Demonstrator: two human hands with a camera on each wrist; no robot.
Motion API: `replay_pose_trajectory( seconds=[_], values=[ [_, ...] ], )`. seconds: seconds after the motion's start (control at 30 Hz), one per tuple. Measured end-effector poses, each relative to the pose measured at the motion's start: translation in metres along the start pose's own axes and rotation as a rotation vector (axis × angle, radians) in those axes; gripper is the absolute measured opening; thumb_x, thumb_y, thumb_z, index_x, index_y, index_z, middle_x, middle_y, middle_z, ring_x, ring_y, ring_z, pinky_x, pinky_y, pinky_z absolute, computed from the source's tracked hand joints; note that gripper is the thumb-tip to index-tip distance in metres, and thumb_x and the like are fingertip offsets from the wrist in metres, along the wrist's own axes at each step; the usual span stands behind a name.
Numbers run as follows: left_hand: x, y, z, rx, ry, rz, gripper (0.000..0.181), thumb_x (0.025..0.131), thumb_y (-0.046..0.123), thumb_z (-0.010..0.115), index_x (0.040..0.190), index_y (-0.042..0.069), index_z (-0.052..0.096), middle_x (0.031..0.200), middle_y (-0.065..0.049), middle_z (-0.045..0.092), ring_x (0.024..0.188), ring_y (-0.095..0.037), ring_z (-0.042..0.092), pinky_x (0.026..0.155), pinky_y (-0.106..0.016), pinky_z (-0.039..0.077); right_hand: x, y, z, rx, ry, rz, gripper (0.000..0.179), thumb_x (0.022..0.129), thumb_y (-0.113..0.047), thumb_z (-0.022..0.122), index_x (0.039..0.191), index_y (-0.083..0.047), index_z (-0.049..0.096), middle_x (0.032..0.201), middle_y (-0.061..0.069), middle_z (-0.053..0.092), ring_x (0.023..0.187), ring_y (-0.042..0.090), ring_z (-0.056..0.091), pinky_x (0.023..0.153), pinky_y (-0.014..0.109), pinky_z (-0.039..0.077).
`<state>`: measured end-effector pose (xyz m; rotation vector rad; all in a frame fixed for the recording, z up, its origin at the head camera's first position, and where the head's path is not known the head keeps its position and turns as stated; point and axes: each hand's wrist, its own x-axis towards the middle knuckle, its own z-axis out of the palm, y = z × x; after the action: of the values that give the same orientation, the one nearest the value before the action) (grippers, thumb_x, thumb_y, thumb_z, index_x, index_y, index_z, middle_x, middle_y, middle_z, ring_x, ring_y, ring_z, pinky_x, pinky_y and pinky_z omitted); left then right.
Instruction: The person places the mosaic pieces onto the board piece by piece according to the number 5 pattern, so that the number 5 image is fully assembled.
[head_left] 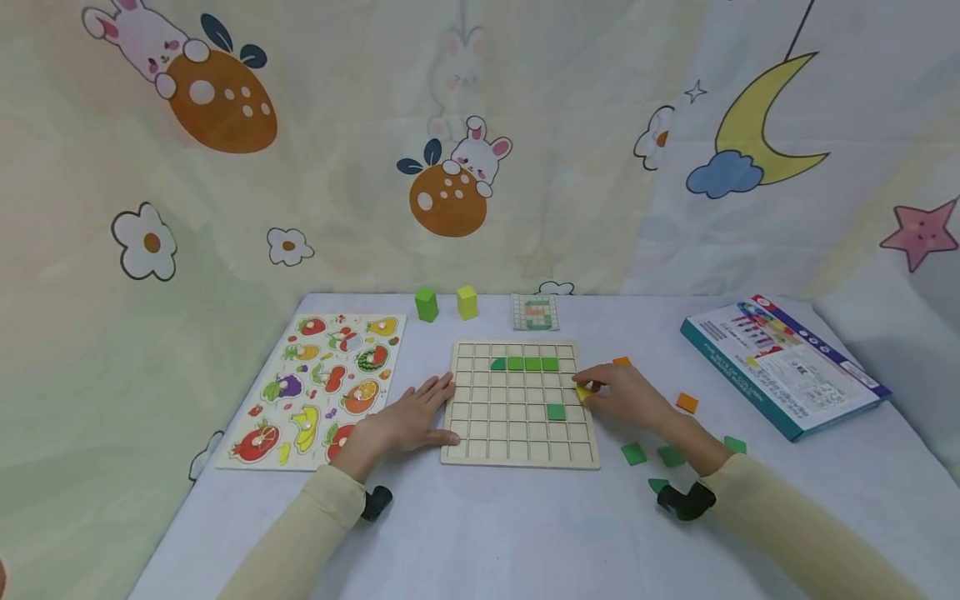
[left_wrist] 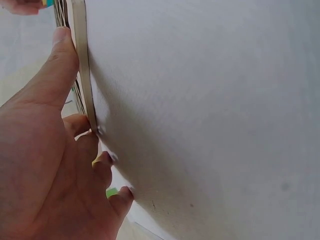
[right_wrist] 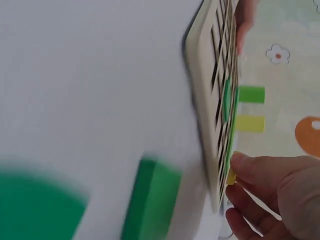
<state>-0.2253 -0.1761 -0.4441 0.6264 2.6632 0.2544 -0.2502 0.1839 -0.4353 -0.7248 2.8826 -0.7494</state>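
A wooden grid board [head_left: 517,429] lies in the middle of the table, with several green square tiles [head_left: 532,364] and one green rounded tile [head_left: 498,364] in an upper row. Another green square tile [head_left: 556,412] sits lower right in the grid. My left hand [head_left: 408,417] rests along the board's left edge, fingers extended, thumb on the edge in the left wrist view. At the board's right edge my right hand [head_left: 626,396] pinches a small yellow tile [right_wrist: 231,176] between thumb and fingers.
Loose green tiles [head_left: 633,453] and orange tiles [head_left: 687,402] lie right of the board. Behind it stand a green block [head_left: 427,305], a yellow block [head_left: 467,302] and a pattern card [head_left: 536,312]. A fruit puzzle board [head_left: 348,333] is at left, a box [head_left: 783,367] at right.
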Motion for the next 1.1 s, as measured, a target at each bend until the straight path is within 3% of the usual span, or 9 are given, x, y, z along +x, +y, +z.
replay_pose_trajectory(
  seconds=[0.37,0.7,1.1],
  values=[
    [-0.001,0.001,0.001,-0.014,0.003,0.005,0.092,0.091,0.059,0.054,0.157,0.011,0.012,0.165,-0.004,0.001,0.153,-0.028,0.004,0.123,-0.052,0.013,0.027,-0.032,0.025,-0.013,-0.024,0.023,0.033,0.085,-0.01,0.073,0.118,-0.007,0.069,0.107,0.004,0.072,0.085,0.013,0.06,0.073,0.026,0.053],
    [0.001,0.0,0.0,0.014,0.003,-0.009,0.093,0.09,0.061,0.053,0.157,0.014,0.01,0.165,-0.002,0.0,0.153,-0.026,0.004,0.123,-0.051,0.013,0.031,-0.033,0.029,-0.024,-0.009,0.04,0.033,0.086,-0.009,0.072,0.119,-0.008,0.069,0.104,0.003,0.071,0.082,0.012,0.058,0.073,0.026,0.052],
    [0.001,-0.001,0.001,0.001,0.001,-0.009,0.093,0.09,0.061,0.053,0.157,0.014,0.011,0.165,-0.002,0.0,0.153,-0.026,0.003,0.123,-0.051,0.013,0.03,-0.031,0.031,-0.033,0.027,-0.011,0.029,0.086,-0.004,0.07,0.115,-0.007,0.071,0.104,0.005,0.072,0.084,0.013,0.061,0.076,0.027,0.056]
  ],
)
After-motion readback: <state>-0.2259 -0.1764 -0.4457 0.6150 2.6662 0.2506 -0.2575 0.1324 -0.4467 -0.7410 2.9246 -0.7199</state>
